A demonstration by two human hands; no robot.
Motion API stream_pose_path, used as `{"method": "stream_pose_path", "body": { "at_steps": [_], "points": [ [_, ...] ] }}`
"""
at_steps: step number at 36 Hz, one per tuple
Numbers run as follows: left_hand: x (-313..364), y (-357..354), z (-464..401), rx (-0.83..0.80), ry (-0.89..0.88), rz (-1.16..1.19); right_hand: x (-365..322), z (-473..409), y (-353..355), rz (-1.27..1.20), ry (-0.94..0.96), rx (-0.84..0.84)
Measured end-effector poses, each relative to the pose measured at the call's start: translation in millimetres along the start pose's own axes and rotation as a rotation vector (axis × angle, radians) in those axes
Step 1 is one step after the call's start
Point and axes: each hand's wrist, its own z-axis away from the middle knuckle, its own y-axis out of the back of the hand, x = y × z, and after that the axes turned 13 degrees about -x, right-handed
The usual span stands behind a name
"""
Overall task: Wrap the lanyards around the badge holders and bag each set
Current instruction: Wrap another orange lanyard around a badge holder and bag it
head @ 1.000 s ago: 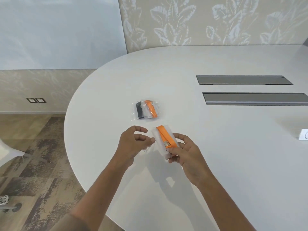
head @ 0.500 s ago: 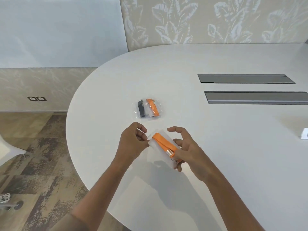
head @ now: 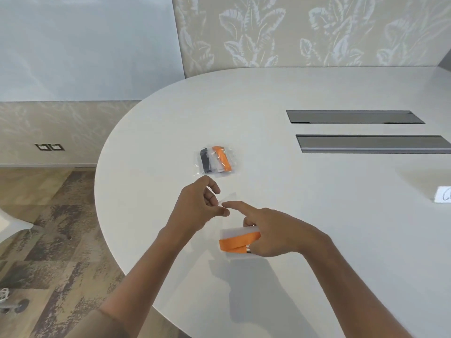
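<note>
A badge holder wrapped with an orange lanyard point(head: 235, 242) is held in my right hand point(head: 273, 234) just above the white table point(head: 317, 240). That hand's index finger stretches left to the edge of a thin clear bag point(head: 228, 200). My left hand point(head: 201, 207) pinches the same clear bag between thumb and fingers. The bag is nearly see-through and hard to trace. Farther back on the table lie bagged sets point(head: 214, 161), with a black and an orange lanyard inside clear plastic.
Two long grey cable hatches point(head: 353, 117) are set into the table at the right. A white paper card point(head: 443, 193) sits at the right edge. The table's rounded edge curves past my left arm, with patterned floor beyond.
My right hand has drawn the wrapped holder down and toward me and turned it sideways. Its index finger now reaches to the clear bag, which my left hand has lifted slightly.
</note>
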Motion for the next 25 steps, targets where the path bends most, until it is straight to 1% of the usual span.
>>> {"method": "stream_pose_path", "body": {
  "at_steps": [5, 9, 13, 16, 19, 25],
  "points": [
    [6, 2, 3, -0.045, -0.003, -0.001, -4, 0, -4, 0.05, -0.043, 0.042],
    [10, 5, 5, -0.081, -0.011, 0.005, -8, 0, -8, 0.138, -0.081, 0.052],
    [14, 7, 7, -0.152, -0.003, 0.008, -8, -2, -14, 0.258, -0.128, 0.084],
    [16, 8, 8, -0.206, 0.01, 0.015, -7, -5, -17, 0.293, -0.116, 0.127],
    [16, 9, 10, -0.227, 0.008, 0.092, -4, -7, -21, 0.285, -0.09, 0.163],
    [16, 14, 17, -0.219, 0.009, 0.244, 0, -6, -25, 0.28, -0.033, 0.231]
  ]
}}
